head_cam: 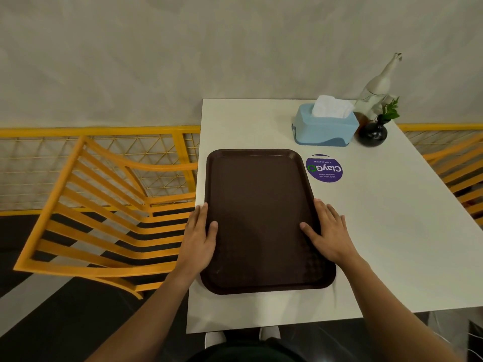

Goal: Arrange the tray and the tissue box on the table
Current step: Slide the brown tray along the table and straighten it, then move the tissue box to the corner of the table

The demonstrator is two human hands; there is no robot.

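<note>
a: gripping the brown tray [261, 218] by both long rims, the left hand [200, 240] and right hand [330, 235] each clamp an edge, thumbs lying inside the lip. the tray rests flat on the white table [392, 244], its left rim level with the table's 9 o'clock edge

b: and the risk?

a: a push toward 9 o'clock could, i'd judge, tip it off the edge toward the yellow chair [104, 218]. a shove toward 12 o'clock might knock the blue tissue box [325, 126], which sits at the tray's 1 o'clock, into the dark vase [372, 133] and glass bottle [376, 84] beside it

b: any writing?

a: a purple sticker [324, 169] at 2 o'clock reads "claygo", upside down; the smaller lines are too fine to read surely
</note>
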